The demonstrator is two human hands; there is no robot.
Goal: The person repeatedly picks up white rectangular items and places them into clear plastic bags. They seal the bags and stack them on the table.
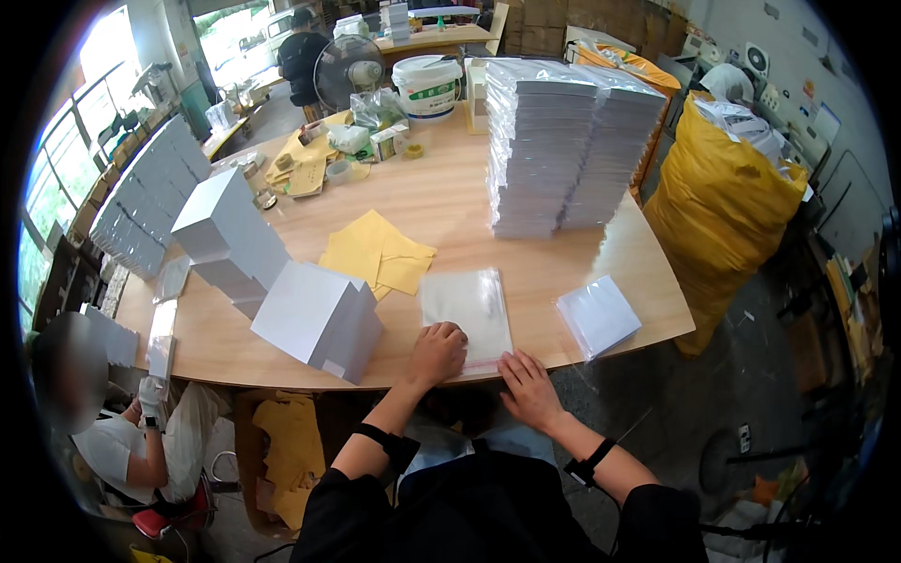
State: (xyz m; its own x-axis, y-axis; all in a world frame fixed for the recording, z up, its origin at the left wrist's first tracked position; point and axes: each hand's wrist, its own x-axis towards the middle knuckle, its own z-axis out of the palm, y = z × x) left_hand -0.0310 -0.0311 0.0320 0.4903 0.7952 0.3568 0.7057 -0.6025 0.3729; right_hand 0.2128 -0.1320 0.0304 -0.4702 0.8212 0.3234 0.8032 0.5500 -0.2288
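Note:
A flat stack of clear plastic bags [466, 305] lies in front of me at the near edge of the wooden table. My left hand [439, 353] rests on its lower left part, fingers curled in; whether anything is pinched under them is hidden. At the lower right corner of the bags is my right hand [527, 383], its fingers stretched out over the edge and holding nothing visible. To the right lies a small stack of white sheets in clear wrap [601, 314]. Left of my left hand stands a block of white paper stacks [314, 314].
Tall wrapped paper stacks [540, 150] rise at the back right. Yellow paper pieces [375, 251] lie mid-table, and a white bucket [427, 89] stands behind. A yellow sack [718, 216] is beyond the right edge. At the left, a gloved person [122, 446] sits by the table.

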